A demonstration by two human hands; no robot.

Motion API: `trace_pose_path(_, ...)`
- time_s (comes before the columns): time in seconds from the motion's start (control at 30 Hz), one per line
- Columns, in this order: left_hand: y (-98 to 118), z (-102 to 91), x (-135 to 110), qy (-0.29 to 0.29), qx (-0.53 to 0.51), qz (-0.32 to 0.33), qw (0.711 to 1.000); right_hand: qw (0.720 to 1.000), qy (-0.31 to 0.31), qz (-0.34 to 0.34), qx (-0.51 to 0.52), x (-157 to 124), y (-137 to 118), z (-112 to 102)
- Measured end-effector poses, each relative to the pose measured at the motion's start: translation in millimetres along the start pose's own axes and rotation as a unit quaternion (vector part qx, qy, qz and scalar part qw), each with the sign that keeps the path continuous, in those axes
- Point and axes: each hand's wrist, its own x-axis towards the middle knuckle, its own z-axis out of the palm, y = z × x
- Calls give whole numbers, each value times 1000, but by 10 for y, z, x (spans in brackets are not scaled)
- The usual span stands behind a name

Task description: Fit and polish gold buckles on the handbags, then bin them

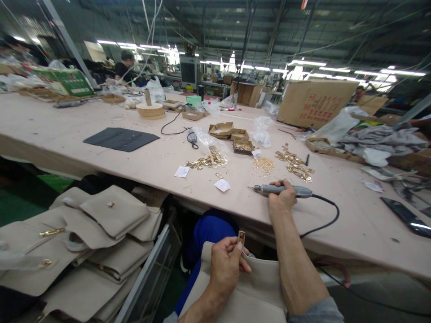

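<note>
I'm watching a gold buckle [241,237] apparently being positioned.
Left hand [226,264] is pinching it at a beige bag's edge [262,265]; right hand [284,195] is grasping a screwdriver [267,189]; next move is probably calling for alignment.

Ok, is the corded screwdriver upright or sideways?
Sideways: the corded screwdriver is roughly horizontal, tip pointing left, with the right hand around its body.

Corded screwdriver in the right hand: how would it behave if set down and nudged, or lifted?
The corded screwdriver looks rigid and, being rounded, may roll. Its cord, curving from the rear, would probably check that roll and drag when lifted. The slim bit suggests weight sits rearward.
</note>
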Motion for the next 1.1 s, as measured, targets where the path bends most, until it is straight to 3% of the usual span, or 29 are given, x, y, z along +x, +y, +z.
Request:
trace_pose_path(0.77, 19, 19, 4, 14, -7, -6, 1000, 1000, 26, 1, 9, -74, -50, 71)
trace_pose_path(1.0, 20, 6, 29, -21, -10, -11, 1000, 1000, -21, 10, 10, -289, -502, 114)
trace_pose_path(1.1, 39, 2, 32, -40, -14, -22, 999, 996, -86, 6, -19, -547, -789, 47)
